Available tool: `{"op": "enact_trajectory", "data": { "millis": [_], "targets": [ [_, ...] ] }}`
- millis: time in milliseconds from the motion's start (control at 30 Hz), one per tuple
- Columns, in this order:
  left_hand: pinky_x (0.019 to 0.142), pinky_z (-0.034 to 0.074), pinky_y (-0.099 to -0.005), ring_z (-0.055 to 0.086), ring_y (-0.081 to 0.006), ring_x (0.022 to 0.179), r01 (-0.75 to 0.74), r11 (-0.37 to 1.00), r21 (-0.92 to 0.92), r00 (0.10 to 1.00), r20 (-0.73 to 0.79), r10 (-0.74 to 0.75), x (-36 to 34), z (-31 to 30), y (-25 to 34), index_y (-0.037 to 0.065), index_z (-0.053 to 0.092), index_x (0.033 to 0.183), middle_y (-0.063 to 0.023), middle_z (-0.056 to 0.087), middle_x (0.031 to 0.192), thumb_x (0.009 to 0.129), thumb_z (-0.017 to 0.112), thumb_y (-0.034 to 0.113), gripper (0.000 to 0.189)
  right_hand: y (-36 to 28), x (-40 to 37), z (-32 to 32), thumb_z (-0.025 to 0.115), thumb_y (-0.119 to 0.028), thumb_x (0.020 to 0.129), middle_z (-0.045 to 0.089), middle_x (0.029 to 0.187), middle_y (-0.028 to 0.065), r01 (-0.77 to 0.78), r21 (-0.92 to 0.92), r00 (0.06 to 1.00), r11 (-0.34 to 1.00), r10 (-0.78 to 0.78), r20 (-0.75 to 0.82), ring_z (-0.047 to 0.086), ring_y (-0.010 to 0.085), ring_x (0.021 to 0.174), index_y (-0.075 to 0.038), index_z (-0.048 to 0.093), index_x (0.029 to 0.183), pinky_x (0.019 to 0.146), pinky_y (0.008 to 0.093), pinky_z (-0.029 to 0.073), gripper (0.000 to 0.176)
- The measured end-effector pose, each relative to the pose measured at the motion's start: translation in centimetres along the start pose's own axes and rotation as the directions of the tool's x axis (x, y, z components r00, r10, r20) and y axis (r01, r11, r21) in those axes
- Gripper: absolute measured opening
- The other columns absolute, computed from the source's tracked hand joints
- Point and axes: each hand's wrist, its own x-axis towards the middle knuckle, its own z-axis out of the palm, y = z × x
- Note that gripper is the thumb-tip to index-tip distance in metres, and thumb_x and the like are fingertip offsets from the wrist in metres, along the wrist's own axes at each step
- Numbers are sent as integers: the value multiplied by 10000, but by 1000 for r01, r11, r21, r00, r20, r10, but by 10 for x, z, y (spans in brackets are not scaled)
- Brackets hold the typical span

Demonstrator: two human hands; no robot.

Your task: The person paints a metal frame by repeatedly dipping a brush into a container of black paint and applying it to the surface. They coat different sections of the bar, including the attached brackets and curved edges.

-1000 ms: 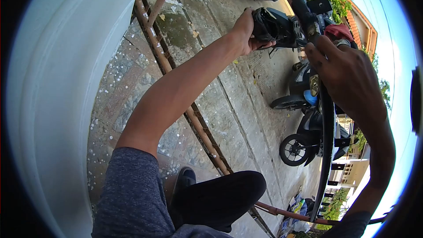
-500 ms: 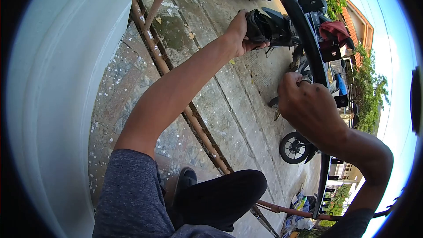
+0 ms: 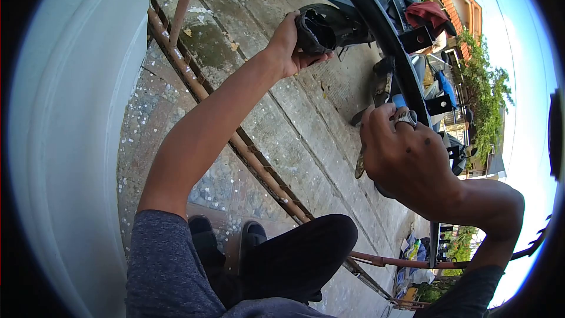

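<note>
My left hand (image 3: 286, 47) is wrapped round a dark cup (image 3: 315, 34) with a ragged, smeared rim, its open mouth facing right in this tilted view. In my right fist (image 3: 406, 153) is a paintbrush (image 3: 384, 76), its dark bristle end right beside a black metal rail (image 3: 391, 41). The lower end of its handle sticks out below the fingers. A ring (image 3: 407, 118) sits on one finger of this hand. Flat black tabs with holes, such as the tab (image 3: 439, 105), line the far side of the rail.
A rusty brown lower rail (image 3: 247, 153) crosses the speckled floor. At the left stands a white wall (image 3: 70, 112). Beyond the railing are parked motorcycles, a red cloth (image 3: 426, 15) and a heap of mixed items (image 3: 412, 253). My sandalled feet (image 3: 250, 235) are below.
The view has shifted, and the cup and my left hand appear farther left. My right hand has turned, so more of the paintbrush shows beside the black rail. A second sandal has come into view.
</note>
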Motion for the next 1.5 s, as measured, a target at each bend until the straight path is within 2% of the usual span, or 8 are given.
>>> {"op": "enact_trajectory", "data": {
  "millis": [367,567,633,700,833,933,1233,1500],
  "targets": [
    [677,639,-338,682,-365,893,71,997,28,997,28,-72,-9,11,-26,-54,512,1231,-241,636,1054,982,250,489,653,-28,-45,10,629,3,732,601,815,248,-42,126,964,991,7,265,629,207,605,124,679,885,454,269,469,202],
    [630,631,-349,689,-367,851,127,992,15,987,99,-128,-14,19,-35,-75,469,1252,-259,636,1005,984,233,514,688,17,-38,-2,641,-42,806,623,756,108,-168,455,940,875,281,-193,604,125,521,43,647,876,398,245,480,110],
    [632,632,-349,687,-366,855,129,992,18,987,95,-130,-15,18,-34,-66,469,1258,-254,635,1012,985,229,516,686,51,-32,18,697,-77,813,684,748,77,-95,720,673,687,577,-462,641,124,580,-27,676,934,488,266,517,133],
    [636,632,-352,683,-370,861,131,991,13,990,54,-131,-17,21,-34,-48,458,1275,-247,626,1034,986,217,532,692,80,-26,39,685,-101,839,683,685,57,-46,873,451,486,790,-416,659,110,600,-43,695,865,540,256,516,64],
    [636,632,-353,680,-375,870,148,989,-3,987,61,-147,-20,25,-37,-47,443,1286,-249,616,1051,989,206,537,697,99,-20,39,579,-56,856,716,910,115,-199,957,330,-212,905,269,679,251,732,-96,729,1018,637,297,572,224],
    [636,633,-352,678,-375,877,162,987,-1,985,52,-162,-23,28,-37,-51,437,1286,-251,612,1058,992,192,531,697,79,-20,74,655,-101,862,668,667,87,44,959,259,-279,931,259,651,107,558,19,672,847,492,228,521,122],
    [674,642,-336,672,-370,909,191,981,43,980,56,-193,-26,29,-50,-60,470,1249,-251,614,1054,987,214,511,678,20,-95,59,661,-101,880,674,696,130,18,937,-111,-350,930,350,655,144,544,44,651,895,452,223,518,146],
    [675,642,-342,668,-372,931,286,958,33,951,112,-288,-25,44,-77,-39,495,1243,-231,625,1062,977,263,518,660,-48,-127,71,645,-96,890,676,708,132,19,861,-215,-508,839,500,655,146,554,44,645,926,458,231,521,144]
  ]
}}
